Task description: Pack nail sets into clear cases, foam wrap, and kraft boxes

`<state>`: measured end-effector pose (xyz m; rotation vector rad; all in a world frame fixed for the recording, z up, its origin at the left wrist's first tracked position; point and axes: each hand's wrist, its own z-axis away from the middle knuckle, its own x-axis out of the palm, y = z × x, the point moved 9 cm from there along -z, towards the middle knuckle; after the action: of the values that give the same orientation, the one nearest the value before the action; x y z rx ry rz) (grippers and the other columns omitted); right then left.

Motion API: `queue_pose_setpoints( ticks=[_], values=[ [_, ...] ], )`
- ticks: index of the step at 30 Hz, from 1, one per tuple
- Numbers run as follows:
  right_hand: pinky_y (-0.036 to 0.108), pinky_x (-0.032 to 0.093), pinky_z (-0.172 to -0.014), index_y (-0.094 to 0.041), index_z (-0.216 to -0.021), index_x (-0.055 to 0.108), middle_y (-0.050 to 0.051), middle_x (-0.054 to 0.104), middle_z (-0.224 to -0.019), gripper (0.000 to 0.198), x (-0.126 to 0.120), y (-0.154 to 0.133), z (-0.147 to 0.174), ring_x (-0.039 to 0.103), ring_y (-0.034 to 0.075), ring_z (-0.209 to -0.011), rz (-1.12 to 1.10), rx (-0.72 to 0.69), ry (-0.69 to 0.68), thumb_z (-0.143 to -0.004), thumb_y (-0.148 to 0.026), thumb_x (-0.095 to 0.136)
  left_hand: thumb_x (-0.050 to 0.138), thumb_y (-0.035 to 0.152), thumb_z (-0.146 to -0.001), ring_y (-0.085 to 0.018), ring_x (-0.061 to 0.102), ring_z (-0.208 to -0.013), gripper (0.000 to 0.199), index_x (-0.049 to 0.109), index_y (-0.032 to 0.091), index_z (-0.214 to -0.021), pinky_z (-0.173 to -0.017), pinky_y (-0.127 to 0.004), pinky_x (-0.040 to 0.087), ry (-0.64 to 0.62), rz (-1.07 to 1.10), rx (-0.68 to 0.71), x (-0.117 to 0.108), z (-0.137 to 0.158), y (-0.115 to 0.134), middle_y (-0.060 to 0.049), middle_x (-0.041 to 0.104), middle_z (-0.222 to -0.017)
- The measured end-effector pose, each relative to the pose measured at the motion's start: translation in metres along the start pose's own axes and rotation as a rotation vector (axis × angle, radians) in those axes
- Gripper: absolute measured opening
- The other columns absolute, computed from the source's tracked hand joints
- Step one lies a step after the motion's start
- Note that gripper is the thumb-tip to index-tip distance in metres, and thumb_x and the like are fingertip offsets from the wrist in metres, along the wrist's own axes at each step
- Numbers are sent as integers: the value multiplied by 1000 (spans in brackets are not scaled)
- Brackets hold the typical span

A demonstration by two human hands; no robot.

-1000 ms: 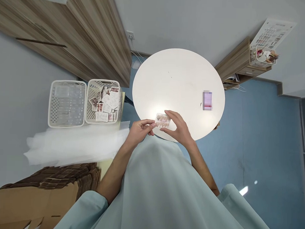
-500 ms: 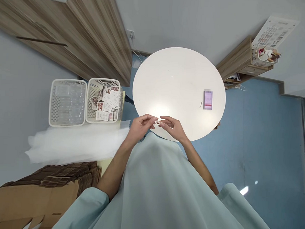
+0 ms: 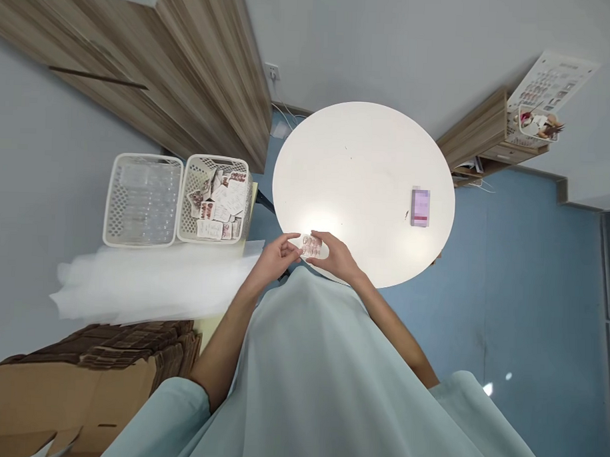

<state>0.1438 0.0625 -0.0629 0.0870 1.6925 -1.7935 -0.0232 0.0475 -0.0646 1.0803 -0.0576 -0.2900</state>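
A small card of press-on nails (image 3: pixel 312 245), with rows of pinkish, glossy nail shapes, is held up over the near edge of the round white table (image 3: pixel 368 144). My right hand (image 3: pixel 336 257) grips its right side, thumb below and fingers above. At its left edge, my left hand (image 3: pixel 276 259) has thumb and fingers closed against the card. The card's face is turned up toward me. A purple and white box-like item (image 3: pixel 420 207), blurred out, lies on the table's right side.
Left of the table stand two white baskets: one (image 3: pixel 110 212) with clear plastic trays, another (image 3: pixel 185 227) with many printed cards. White wrapping sheets (image 3: pixel 147 283) and stacked brown cardboard (image 3: pixel 79 394) lie nearer me. A wooden cabinet (image 3: pixel 205 72) rises behind; a low cabinet (image 3: pixel 481 131) stands right.
The card was edge-on and mostly hidden between my fingertips; now its nail side faces me. My hands have spread to its two sides. The whole view has shifted slightly.
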Motion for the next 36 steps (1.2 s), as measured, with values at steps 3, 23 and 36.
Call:
queue_pose_setpoints(
  ticks=[3, 23, 36],
  values=[
    [50, 53, -112, -27, -159, 48, 12, 64, -145, 80, 24, 4, -15, 60, 31, -134, 180, -66, -56, -86, -25, 83, 68, 53, -88, -24, 75, -85, 62, 63, 21, -140, -88, -41, 60, 38, -103, -20, -8, -7, -28, -4, 75, -94],
    [52, 39, -129, -20, -167, 36, 15, 45, -168, 81, 90, 45, -57, 38, 31, -159, 436, 78, -31, -92, -23, 67, 68, 51, -85, -26, 76, -96, 55, 68, 22, -131, -94, -42, 60, 309, -123, -11, -173, 29, -81, -10, 78, -123],
    [55, 39, -129, -24, -165, 41, 12, 48, -167, 70, 107, -97, -88, 40, 30, -159, 388, -89, 85, -103, -47, 63, 65, 32, -90, -37, 62, -131, 50, 63, 15, -136, -117, -53, 45, 771, -453, -42, -380, 33, -102, -20, 63, -142]
  ],
)
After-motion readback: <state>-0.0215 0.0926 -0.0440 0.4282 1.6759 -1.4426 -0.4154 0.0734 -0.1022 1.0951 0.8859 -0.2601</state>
